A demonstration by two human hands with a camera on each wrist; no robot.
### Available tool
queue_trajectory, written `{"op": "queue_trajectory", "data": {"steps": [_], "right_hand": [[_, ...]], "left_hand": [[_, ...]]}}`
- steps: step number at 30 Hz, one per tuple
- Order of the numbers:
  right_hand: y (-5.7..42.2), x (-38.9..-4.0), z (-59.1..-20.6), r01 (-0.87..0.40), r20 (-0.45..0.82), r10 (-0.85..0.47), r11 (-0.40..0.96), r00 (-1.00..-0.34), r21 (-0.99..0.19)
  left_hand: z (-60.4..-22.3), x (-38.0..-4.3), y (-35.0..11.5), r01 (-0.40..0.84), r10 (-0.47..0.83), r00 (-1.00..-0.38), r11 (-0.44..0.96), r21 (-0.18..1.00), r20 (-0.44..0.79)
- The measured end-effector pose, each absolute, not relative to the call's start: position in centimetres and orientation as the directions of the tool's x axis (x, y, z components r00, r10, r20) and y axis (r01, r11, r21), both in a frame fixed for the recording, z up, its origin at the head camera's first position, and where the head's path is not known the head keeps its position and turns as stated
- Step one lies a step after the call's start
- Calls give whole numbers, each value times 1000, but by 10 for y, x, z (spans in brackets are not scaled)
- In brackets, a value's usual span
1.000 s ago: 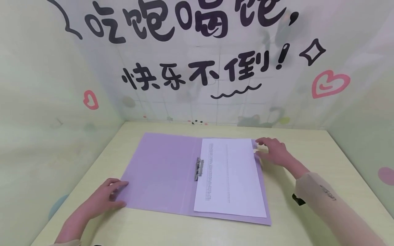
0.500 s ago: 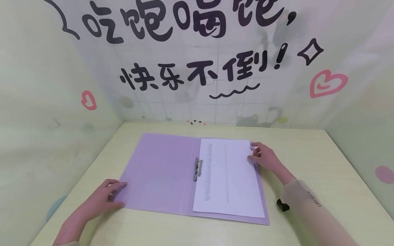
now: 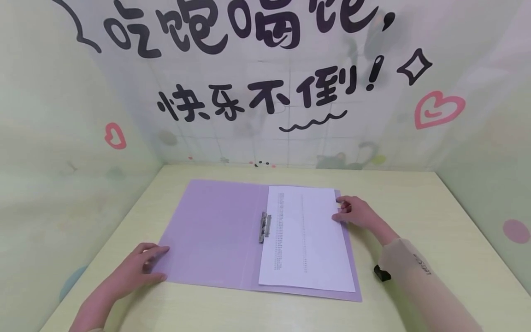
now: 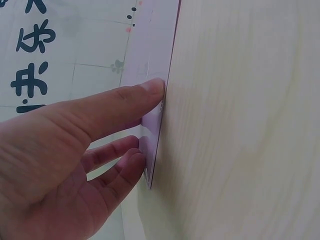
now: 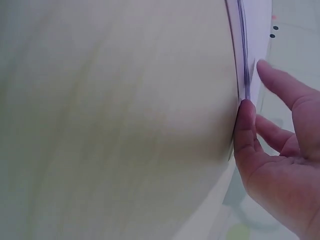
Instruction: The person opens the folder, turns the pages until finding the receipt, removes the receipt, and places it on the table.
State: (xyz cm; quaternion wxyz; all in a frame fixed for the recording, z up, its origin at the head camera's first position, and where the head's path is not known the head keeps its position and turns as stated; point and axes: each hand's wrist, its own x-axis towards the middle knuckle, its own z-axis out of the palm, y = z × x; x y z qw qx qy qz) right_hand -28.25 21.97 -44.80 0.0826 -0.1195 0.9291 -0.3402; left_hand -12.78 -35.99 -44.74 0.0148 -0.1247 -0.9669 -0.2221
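A light purple folder (image 3: 207,230) lies spread flat on the table, with a metal clip (image 3: 264,227) near its fold. White printed sheets (image 3: 319,235) lie in a stack over its right half. My left hand (image 3: 137,269) rests at the folder's near left corner; in the left wrist view its thumb (image 4: 152,89) touches the folder's edge. At the far right edge of the sheets is my right hand (image 3: 357,214). The right wrist view shows a bent finger (image 5: 245,112) against the side of the stack, while the thumb stands apart over the top sheet.
The pale wooden table (image 3: 398,203) meets a printed wall cloth (image 3: 286,147) at the back and similar cloth on both sides. A black object (image 3: 382,273) shows under the right sleeve (image 3: 415,272).
My right hand has moved left onto the sheets' right edge and slightly nearer to me. My left hand stays at the folder corner. The head view has shifted slightly.
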Motion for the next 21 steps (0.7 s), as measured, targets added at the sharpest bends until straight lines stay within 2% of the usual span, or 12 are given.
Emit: {"op": "queue_trajectory", "data": {"steps": [21], "right_hand": [[222, -276, -448, -216, -56, -330, 728, -942, -651]], "left_hand": [[-450, -128, -363, 234, 224, -972, 865, 444, 75]]}}
